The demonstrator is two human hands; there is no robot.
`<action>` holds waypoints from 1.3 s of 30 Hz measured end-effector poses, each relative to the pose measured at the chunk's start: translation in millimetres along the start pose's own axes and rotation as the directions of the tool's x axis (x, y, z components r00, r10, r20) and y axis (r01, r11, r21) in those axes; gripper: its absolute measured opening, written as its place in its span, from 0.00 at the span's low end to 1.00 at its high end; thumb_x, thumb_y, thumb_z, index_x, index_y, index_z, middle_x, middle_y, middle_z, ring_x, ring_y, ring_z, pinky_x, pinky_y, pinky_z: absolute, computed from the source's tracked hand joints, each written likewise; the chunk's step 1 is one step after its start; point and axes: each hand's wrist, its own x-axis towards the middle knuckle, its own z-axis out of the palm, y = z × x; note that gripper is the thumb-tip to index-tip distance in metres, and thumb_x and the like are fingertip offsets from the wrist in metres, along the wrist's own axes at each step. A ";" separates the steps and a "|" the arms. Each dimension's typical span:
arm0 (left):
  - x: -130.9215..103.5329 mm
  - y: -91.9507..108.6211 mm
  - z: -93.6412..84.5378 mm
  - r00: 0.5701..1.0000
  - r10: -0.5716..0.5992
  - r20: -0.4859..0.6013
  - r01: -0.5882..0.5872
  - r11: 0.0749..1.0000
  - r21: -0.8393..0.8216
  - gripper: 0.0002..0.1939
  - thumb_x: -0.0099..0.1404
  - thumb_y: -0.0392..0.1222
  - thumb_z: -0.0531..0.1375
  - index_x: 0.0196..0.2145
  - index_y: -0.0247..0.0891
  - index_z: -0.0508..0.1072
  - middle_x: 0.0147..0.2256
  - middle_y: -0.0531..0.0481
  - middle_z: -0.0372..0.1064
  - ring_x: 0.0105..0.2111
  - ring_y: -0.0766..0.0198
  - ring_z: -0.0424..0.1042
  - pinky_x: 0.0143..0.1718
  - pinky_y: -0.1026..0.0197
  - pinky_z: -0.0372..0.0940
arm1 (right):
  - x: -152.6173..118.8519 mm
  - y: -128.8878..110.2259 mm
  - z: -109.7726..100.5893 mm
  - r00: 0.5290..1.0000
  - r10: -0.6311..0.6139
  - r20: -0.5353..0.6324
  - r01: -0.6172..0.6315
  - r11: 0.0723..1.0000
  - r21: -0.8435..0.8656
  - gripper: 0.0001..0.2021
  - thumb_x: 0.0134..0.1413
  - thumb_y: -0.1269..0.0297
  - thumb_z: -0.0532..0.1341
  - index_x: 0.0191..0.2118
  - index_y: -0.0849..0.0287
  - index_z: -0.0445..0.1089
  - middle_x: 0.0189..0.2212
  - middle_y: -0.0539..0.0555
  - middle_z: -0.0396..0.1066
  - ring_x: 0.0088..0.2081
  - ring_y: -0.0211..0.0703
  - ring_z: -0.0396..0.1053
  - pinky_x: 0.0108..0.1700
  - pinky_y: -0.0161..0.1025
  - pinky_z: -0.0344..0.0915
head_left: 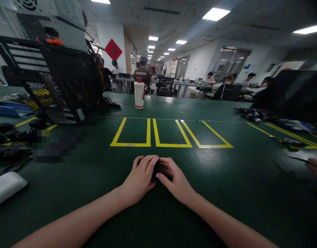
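Note:
Close in front of me, a small black object [155,170] is held between my two hands just above or on the green table [158,220]. Its kind I cannot make out, since fingers cover most of it. My left hand [143,174] is closed around its left side, fingers bent over the top. My right hand [175,179] grips the right side, with the thumb at the front and the fingers curled behind. Just beyond the hands, three yellow tape outlines [171,145] mark the table.
An open black computer case [67,82] with loose wiring stands at the left. A white bottle with a red lid [139,94] stands behind the tape. A white object [7,187] lies near left. Cables and parts [251,113] lie at right, near another person's hand [315,167] holding a thin tool.

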 end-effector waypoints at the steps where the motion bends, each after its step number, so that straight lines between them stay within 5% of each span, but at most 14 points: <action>1: -0.1 -0.4 0.9 1.000 0.004 -0.003 -0.004 1.000 0.001 0.37 0.51 0.31 0.58 0.55 0.38 0.44 0.53 0.43 0.54 0.52 0.54 0.55 0.53 0.44 0.48 | 0.1 -0.4 -0.3 1.000 -0.015 0.004 0.015 1.000 -0.014 0.17 0.50 0.71 0.56 0.47 0.55 0.58 0.44 0.53 0.60 0.48 0.42 0.60 0.51 0.45 0.62; 12: 0.6 -0.4 1.2 1.000 0.002 -0.016 -0.002 1.000 -0.001 0.37 0.51 0.32 0.58 0.55 0.39 0.44 0.53 0.44 0.54 0.53 0.54 0.55 0.53 0.44 0.48 | -1.0 -1.1 -0.9 0.999 -0.049 0.004 0.049 0.998 0.044 0.10 0.49 0.72 0.56 0.39 0.55 0.62 0.46 0.51 0.59 0.50 0.42 0.59 0.52 0.46 0.61; 19: 0.2 -0.4 0.7 1.000 0.012 -0.018 -0.012 1.000 0.005 0.37 0.52 0.32 0.58 0.55 0.39 0.44 0.53 0.43 0.54 0.52 0.53 0.56 0.53 0.44 0.49 | -0.1 0.5 -0.1 1.000 0.016 -0.006 -0.016 0.999 0.038 0.17 0.48 0.71 0.57 0.46 0.54 0.58 0.44 0.52 0.61 0.48 0.42 0.61 0.52 0.48 0.61; 33: 0.7 -0.6 2.4 1.000 0.015 -0.020 -0.014 1.000 0.009 0.37 0.52 0.32 0.58 0.56 0.39 0.43 0.53 0.43 0.54 0.52 0.53 0.56 0.53 0.44 0.49 | -0.3 2.7 0.7 1.000 -0.027 0.005 0.027 0.994 0.103 0.12 0.49 0.72 0.56 0.41 0.54 0.60 0.44 0.51 0.60 0.48 0.41 0.61 0.52 0.45 0.61; 39: -0.5 -1.5 2.3 1.000 0.006 -0.010 -0.006 1.000 -0.003 0.37 0.52 0.33 0.58 0.56 0.40 0.43 0.53 0.43 0.54 0.52 0.52 0.56 0.53 0.43 0.48 | -0.9 -0.1 -0.8 1.000 0.014 0.007 -0.015 0.997 0.075 0.19 0.48 0.73 0.57 0.47 0.53 0.57 0.45 0.52 0.61 0.50 0.42 0.60 0.53 0.47 0.59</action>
